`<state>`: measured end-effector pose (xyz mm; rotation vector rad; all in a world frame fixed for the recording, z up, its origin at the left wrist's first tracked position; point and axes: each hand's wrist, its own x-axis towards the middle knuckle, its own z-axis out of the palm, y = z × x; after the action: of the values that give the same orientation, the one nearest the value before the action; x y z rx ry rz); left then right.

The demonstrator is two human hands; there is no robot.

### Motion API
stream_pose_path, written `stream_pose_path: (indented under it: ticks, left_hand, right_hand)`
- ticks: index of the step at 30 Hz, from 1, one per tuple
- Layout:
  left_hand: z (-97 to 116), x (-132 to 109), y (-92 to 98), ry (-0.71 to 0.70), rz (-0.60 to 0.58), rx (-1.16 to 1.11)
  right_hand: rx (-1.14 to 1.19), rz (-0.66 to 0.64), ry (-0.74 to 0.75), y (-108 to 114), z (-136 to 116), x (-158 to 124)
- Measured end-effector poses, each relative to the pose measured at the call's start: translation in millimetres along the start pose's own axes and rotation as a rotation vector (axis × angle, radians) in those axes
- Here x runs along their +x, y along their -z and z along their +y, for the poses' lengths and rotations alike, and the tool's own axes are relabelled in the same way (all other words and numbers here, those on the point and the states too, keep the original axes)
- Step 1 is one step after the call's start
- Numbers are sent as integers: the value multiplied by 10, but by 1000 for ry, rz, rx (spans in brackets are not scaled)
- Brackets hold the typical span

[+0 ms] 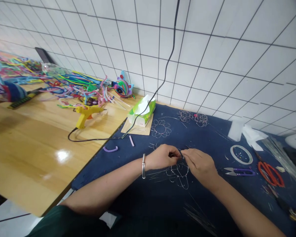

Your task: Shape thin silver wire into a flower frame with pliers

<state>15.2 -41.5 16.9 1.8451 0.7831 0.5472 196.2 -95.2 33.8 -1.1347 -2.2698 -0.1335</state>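
Over the dark blue cloth [207, 138], my left hand [162, 157] and my right hand [199, 164] meet, fingertips almost touching. Both are closed in a pinch on a looped wire frame [181, 176], whose petal-like loops hang below the fingers. Just what each fingertip grips is partly hidden. A silver bangle [143, 166] circles my left wrist. Loose straight wires [158, 174] lie beside the left hand. Beyond it rests a flower-shaped wire ring [161, 128]. Purple thread snips [240, 171] lie to the right of my right hand.
Red-handled scissors [271, 174] and a white-rimmed round dish [241, 154] lie at right, near a wire bundle [283, 158]. A yellow glue gun [86, 113] rests on the wooden table [34, 148]; its cord crosses a tissue pack [140, 115]. Tangled wire shapes [193, 118] sit near the wall.
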Motion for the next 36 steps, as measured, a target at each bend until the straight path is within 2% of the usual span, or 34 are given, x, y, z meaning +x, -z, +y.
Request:
stream_pose_path:
  ticks: [7, 12, 16, 20, 24, 28, 36]
  left_hand:
    - [9, 7, 48, 158, -109, -278]
    - [-67, 27, 31, 231, -143, -400]
    - [-123, 39, 14, 266, -151, -418]
    - [-122, 47, 16, 311, -165, -428]
    - [-110, 44, 12, 317, -179, -433]
    - [-92, 28, -1, 311, -204, -440]
    - [-48, 28, 2, 335, -228, -418]
  right_hand:
    - [7, -61, 61, 34, -1, 9]
    - [7, -137, 103, 20, 13, 4]
    - [78, -224, 148, 23, 29, 13]
    - [205, -277, 125, 31, 37, 38]
    - [348, -320, -1, 94, 9, 111]
    - [374, -351, -105, 151, -2, 163]
    - [301, -300, -3, 95, 89, 80]
